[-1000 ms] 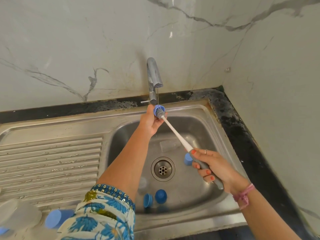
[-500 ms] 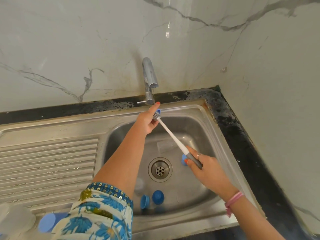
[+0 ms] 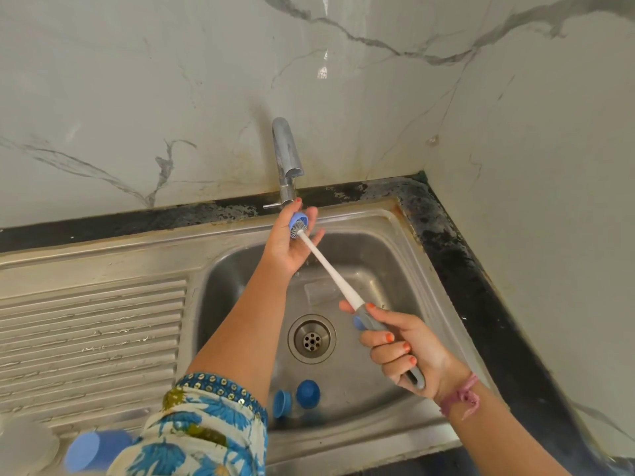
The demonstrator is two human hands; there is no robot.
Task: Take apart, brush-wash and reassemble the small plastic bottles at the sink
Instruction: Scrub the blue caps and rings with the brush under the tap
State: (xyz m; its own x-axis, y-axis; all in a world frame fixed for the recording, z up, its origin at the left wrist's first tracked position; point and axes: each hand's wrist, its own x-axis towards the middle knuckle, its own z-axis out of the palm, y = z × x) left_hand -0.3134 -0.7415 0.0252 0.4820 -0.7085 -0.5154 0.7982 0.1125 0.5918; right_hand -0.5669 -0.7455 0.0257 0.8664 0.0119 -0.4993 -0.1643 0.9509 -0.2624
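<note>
The left hand (image 3: 288, 240) pinches a small blue cap (image 3: 298, 222) under the tap (image 3: 287, 159). The right hand (image 3: 409, 352) grips the brush (image 3: 330, 266), bristles inside the cap. At six o'clock of the drain (image 3: 311, 339), two more caps (image 3: 297, 396) lie in the sink (image 3: 388, 266).

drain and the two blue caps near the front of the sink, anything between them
Nothing: in the head view bare wet steel lies between the drain and the two blue caps.

Left hand (image 3: 287, 243) holding blue cap (image 3: 298, 223) under tap (image 3: 287, 156); brush (image 3: 338, 280) bristles inside cap, handle gripped by right hand (image 3: 409, 348), above sink (image 3: 388, 255).
</note>
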